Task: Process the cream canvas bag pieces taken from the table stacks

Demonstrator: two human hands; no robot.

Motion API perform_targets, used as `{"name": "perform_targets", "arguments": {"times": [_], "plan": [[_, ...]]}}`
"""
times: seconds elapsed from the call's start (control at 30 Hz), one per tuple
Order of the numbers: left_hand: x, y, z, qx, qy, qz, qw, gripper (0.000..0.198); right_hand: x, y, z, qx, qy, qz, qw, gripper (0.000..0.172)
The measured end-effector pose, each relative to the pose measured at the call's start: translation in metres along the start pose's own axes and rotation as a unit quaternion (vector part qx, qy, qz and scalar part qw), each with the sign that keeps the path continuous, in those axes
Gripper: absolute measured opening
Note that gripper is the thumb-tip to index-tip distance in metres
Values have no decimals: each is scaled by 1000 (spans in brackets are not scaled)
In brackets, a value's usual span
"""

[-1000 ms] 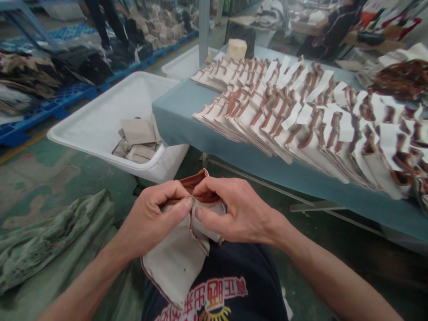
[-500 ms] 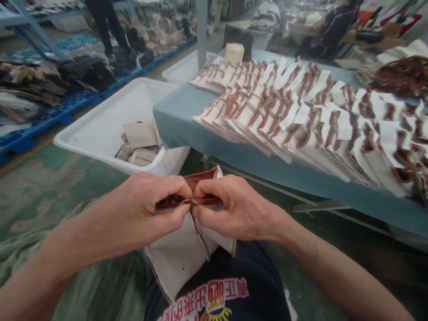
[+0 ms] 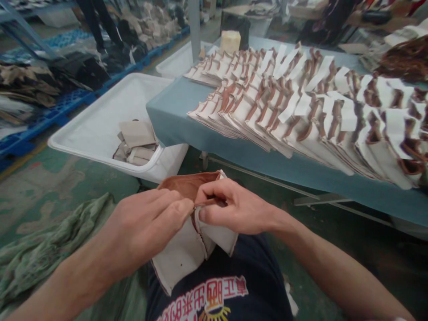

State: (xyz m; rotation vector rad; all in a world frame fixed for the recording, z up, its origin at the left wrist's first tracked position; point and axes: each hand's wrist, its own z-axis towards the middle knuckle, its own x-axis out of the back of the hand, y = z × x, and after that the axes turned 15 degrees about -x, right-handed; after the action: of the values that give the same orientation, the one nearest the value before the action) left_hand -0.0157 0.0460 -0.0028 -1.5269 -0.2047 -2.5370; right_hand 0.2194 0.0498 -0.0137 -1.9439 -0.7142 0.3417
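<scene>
Between my hands is a sewn piece (image 3: 179, 261), off-white outside and brown inside, with a dark seam running down its outer face. It hangs above my lap, its brown inner side showing at the top opening. My left hand (image 3: 152, 223) is closed on the upper edge just left of the seam, thumb pressed against the fingers. On the other side of the seam, my right hand (image 3: 234, 205) pinches the same edge between thumb and curled fingers. The fingertips of both hands almost meet, hiding the bit of edge between them.
Rows of similar off-white and brown pieces (image 3: 267, 111) overlap on a blue-covered table (image 3: 167, 107) ahead and right. A white tub (image 3: 83, 120) with several flat beige pieces stands left of it. Green cloth (image 3: 56, 249) lies at lower left. A person's legs (image 3: 98, 22) show behind.
My left hand has rolled over, its back now facing up more, and the brown opening shows wider. My right hand keeps its pinch. The view has shifted slightly.
</scene>
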Motion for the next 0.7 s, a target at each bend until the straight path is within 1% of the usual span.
{"name": "perform_targets", "arguments": {"times": [0.07, 0.1, 0.17, 0.27, 0.37, 0.47, 0.53, 0.6, 0.7], "plan": [[-2, 0, -2, -38, 15, 29, 999, 21, 1, 4, 2, -9, -53, 100, 994, 17], [-2, -1, -2, -53, 14, 37, 998, 21, 0, 6, 4, -7, -65, 136, 989, 19], [-4, -3, -1, -57, 3, 33, 998, 23, -3, 11, 6, -2, -67, 179, 981, 20], [-9, -6, -2, -55, -7, 14, 998, 24, -8, 17, 10, -9, -57, 200, 978, 17], [-12, -6, -4, -42, 14, -14, 999, 22, -12, 20, 9, -19, -32, 183, 982, 13], [-5, -4, -3, -13, 32, -69, 997, 20, -14, 17, 3, -5, -1, 149, 989, 9], [3, -5, -1, 8, 25, -106, 994, 19, -16, 14, -2, 27, 34, 110, 993, 7], [11, -7, 1, 33, 18, -124, 992, 20, -19, 13, -5, 76, 86, 51, 992, 8], [15, -11, 2, 60, -2, -144, 988, 28, -24, 14, -6, 161, 164, -43, 972, 10]]}}
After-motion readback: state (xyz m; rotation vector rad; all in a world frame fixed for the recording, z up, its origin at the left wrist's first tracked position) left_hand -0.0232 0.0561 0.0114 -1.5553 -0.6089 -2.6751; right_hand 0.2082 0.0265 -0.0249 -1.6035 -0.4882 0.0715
